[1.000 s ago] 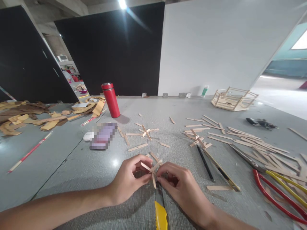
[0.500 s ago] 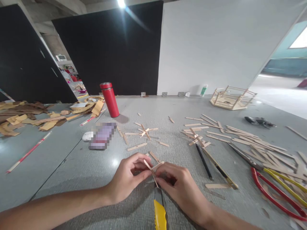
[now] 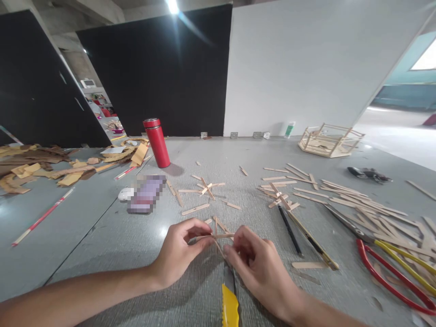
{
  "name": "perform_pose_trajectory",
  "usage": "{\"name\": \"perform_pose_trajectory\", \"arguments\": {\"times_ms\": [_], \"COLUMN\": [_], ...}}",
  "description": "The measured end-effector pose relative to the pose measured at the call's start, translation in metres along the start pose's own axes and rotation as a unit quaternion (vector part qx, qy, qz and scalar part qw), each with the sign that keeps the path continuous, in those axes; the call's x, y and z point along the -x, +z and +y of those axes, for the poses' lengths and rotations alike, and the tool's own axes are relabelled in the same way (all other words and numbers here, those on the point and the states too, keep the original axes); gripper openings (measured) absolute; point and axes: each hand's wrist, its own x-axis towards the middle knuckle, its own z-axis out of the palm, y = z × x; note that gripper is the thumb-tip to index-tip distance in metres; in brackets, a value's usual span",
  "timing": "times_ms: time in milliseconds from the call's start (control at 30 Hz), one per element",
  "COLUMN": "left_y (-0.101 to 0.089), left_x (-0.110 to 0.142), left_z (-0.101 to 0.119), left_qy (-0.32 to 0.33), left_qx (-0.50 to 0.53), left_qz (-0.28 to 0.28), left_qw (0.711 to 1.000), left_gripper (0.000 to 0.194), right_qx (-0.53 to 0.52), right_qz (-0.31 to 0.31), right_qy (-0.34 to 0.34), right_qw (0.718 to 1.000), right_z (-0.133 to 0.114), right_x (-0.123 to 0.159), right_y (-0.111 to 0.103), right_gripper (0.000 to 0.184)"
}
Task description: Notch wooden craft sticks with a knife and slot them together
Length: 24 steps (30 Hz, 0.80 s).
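Beyond the utility knife (image 3: 230, 307), the left hand (image 3: 185, 243) pinches crossed craft sticks (image 3: 224, 235). The right hand (image 3: 259, 265) curls alongside, its grip unclear.

The crossed sticks (image 3: 224, 235) are pale tan. The knife (image 3: 230, 306) is yellow with a grey blade (image 3: 229, 280); the shears (image 3: 364, 235) have red and yellow handles. The flask (image 3: 157, 146) is red with a silvery band, the tube (image 3: 289, 130) white and green, the tabletop (image 3: 136, 245) grey and finely streaked.
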Motion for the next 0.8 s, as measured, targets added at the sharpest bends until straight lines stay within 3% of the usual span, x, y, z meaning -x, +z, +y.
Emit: {"name": "perform_pose_trajectory", "arguments": {"times_ms": [167, 333, 567, 800], "left_y": [0.001, 0.001, 0.002, 0.003], "left_x": [0.001, 0.002, 0.004, 0.0], "left_z": [0.002, 0.001, -0.002, 0.008], "left_qy": [0.017, 0.034, 0.013, 0.029], "left_qx": [-0.029, -0.059, -0.154, -0.18], "left_qz": [-0.005, -0.007, 0.055, -0.026], "left_qw": [0.999, 0.998, 0.986, 0.983], "left_gripper": [0.01, 0.011, 0.029, 0.014], "right_qx": [-0.022, -0.005, -0.029, -0.027], "right_qz": [-0.037, 0.007, 0.038, 0.044], "right_qy": [-0.04, -0.02, 0.002, 0.005], "right_qw": [0.998, 1.0, 0.999, 0.999], "right_z": [0.001, 0.008, 0.003, 0.005], "right_x": [0.007, 0.004, -0.002, -0.003], "right_y": [0.004, 0.011, 0.006, 0.007], "right_gripper": [0.014, 0.014, 0.012, 0.011]}}
